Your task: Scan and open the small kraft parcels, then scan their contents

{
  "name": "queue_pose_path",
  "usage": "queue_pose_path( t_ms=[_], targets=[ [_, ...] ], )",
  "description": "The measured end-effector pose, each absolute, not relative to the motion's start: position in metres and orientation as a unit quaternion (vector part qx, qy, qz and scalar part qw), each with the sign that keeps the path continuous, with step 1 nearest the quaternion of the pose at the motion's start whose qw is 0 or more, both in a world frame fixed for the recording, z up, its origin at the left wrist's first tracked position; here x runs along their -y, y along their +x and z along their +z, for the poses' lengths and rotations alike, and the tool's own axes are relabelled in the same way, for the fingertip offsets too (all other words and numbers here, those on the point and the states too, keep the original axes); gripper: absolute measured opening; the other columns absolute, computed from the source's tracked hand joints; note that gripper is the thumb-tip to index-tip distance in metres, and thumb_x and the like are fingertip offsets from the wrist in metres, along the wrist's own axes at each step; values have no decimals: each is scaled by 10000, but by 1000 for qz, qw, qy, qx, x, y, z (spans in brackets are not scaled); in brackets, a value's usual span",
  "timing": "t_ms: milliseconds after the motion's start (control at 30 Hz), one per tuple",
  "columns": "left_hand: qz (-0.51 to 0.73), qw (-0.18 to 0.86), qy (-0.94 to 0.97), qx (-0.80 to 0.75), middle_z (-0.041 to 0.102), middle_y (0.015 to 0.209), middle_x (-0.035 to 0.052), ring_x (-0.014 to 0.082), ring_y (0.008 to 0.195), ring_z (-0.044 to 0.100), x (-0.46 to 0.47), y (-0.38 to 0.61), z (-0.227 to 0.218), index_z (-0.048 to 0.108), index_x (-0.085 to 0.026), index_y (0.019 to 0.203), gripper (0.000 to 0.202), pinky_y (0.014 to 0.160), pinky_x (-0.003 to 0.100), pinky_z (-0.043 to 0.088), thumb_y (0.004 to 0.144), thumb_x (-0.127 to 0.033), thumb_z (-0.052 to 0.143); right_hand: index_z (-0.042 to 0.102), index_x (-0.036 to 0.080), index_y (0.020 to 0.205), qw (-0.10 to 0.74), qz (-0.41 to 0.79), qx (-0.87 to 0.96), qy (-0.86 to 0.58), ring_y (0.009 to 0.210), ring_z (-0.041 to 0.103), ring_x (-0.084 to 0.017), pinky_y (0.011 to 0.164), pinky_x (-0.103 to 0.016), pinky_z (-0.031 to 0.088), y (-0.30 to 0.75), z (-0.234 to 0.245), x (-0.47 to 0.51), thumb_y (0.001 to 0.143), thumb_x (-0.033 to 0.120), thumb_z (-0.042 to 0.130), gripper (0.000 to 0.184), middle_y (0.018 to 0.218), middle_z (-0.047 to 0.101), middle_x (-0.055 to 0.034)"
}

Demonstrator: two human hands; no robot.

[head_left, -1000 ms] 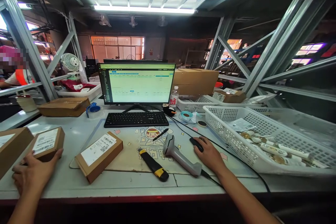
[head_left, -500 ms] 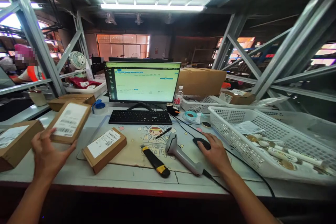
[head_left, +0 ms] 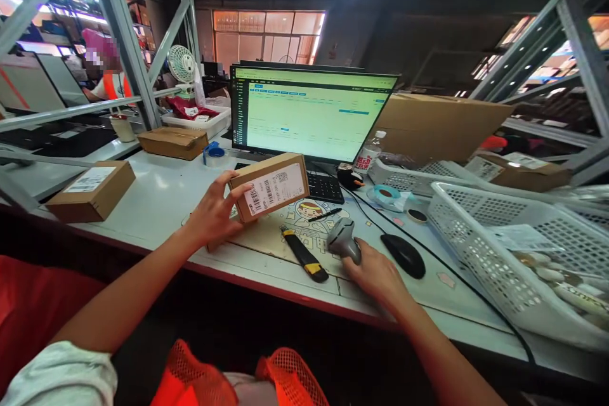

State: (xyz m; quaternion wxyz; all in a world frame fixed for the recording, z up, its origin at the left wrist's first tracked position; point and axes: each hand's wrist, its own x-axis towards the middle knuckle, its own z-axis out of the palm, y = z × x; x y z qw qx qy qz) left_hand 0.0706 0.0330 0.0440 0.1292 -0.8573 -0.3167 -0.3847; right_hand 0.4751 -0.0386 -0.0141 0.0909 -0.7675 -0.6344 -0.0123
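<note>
box lifted off table, label up, long axis left-right | left hand clamps box | right hand grips scanner

Bare tabletop left of mat – open; knife, mouse, basket crowd right.

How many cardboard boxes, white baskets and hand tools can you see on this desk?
Cardboard boxes: 5, one held by the left hand
White baskets: 2
Hand tools: 2, scanner under the right hand, and a utility knife
Total: 9
</note>
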Motion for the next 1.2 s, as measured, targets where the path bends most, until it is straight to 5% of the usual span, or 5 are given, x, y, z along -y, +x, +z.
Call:
queue_pose_path(
  t_ms=[167,433,867,1067,1200],
  targets=[
    [-358,122,-880,285,253,1576,160,407,1493,333,-37,80,43,273,-319,1545,1036,1173,619,456,690,-57,798,685,200,915,195,93,750,-626,631,579,-163,585,-270,431,467,59,76,897,511,574,331,720,674,-25],
    [-342,126,-899,244,326,1550,157,382,1501,342,-34,98,41,293,-295,1566,967,1201,609,430,733,-28,705,681,199,934,195,148,819,-519,668,553,-130,638,-252,443,422,127,123,802,286,629,167,802,696,-20],
    [-326,142,-899,255,391,1565,165,388,1518,343,-38,93,22,280,-267,1582,943,1221,606,388,764,-50,695,640,196,954,185,138,814,-533,689,539,-121,638,-243,388,414,115,114,765,206,633,189,840,685,-6],
    [-376,97,-872,297,375,1564,169,407,1492,372,-36,74,21,197,-306,1606,1027,1197,629,395,759,-138,753,663,191,1122,210,114,768,-594,820,650,-184,734,-291,459,443,78,81,881,401,618,323,972,732,-48],
    [-433,-7,-803,410,311,1596,162,401,1502,351,-32,50,21,148,-298,1612,1019,1207,641,376,800,-293,764,556,162,1439,170,56,689,-702,1063,690,-294,891,-390,504,470,29,54,920,419,588,581,1182,730,-136]
  ],
)
